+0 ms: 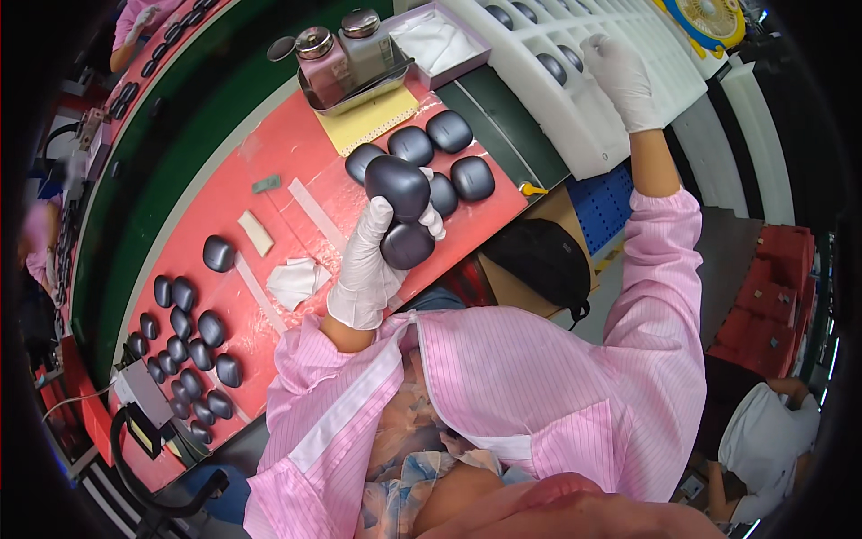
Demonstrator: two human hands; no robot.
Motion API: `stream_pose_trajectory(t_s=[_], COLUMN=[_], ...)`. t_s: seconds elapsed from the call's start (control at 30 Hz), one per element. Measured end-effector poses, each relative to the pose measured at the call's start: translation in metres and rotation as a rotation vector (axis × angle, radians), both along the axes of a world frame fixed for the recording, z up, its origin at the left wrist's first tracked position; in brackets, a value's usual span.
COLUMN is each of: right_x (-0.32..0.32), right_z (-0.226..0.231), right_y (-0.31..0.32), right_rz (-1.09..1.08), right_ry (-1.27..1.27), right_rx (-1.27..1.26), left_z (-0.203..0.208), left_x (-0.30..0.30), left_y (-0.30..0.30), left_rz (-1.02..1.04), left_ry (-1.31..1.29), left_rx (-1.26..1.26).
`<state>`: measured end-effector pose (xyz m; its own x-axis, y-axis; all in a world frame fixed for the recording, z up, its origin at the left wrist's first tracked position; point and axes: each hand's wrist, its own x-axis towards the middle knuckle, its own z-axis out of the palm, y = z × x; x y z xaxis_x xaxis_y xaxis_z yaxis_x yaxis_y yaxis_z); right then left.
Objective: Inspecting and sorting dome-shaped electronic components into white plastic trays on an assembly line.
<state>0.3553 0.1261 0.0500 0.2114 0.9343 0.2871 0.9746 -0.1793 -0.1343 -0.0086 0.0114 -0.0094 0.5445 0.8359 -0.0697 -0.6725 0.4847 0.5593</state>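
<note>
My left hand, in a white glove, is closed around a glossy dark rounded case, its thumb on the near side and fingertips showing beyond. A second dark case sits just below it, against the same hand. Over at the upper right, my gloved right hand is at a white foam tray with slots. Its fingers are curled together, and whatever they hold is hidden. Some dark cases stand in the tray's slots beside it. Several more cases lie on the red mat just beyond my left hand.
Many dark cases spread over the mat's left end. Pump bottles stand in a metal tray beside a yellow pad and a box of white wipes. A folded cloth lies near my left wrist. A yellow-blue fan stands behind.
</note>
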Motion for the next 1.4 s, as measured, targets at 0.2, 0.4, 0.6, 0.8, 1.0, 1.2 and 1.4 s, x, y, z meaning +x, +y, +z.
stream_pose_trajectory(t_s=[0.2,0.4,0.6,0.8,1.0,1.2,1.4], right_x=[-0.004,-0.032,-0.117,-0.159,-0.18,-0.163,-0.035], right_z=[-0.022,-0.01,0.008,0.02,-0.003,-0.013,-0.016], right_y=[0.044,0.007,-0.078,-0.106,-0.114,-0.095,-0.002], right_rz=[-0.013,0.001,0.463,0.609,0.665,0.594,0.183], right_ry=[-0.293,0.111,1.448,1.492,1.204,0.623,0.101], right_rx=[-0.271,0.039,-0.082,-0.145,-0.254,0.118,0.173], left_z=[0.002,0.0,0.005,0.002,0.008,0.003,-0.001], left_x=[-0.001,-0.005,-0.009,-0.015,-0.027,-0.077,-0.068], left_y=[-0.006,-0.012,-0.009,-0.007,-0.016,-0.038,-0.032], left_rz=[-0.005,0.005,-0.023,-0.023,-0.014,0.034,0.056], left_ry=[-0.089,0.003,-0.048,-0.03,0.012,0.357,0.625], left_rx=[-0.031,0.047,0.081,0.074,0.064,-0.156,-0.2])
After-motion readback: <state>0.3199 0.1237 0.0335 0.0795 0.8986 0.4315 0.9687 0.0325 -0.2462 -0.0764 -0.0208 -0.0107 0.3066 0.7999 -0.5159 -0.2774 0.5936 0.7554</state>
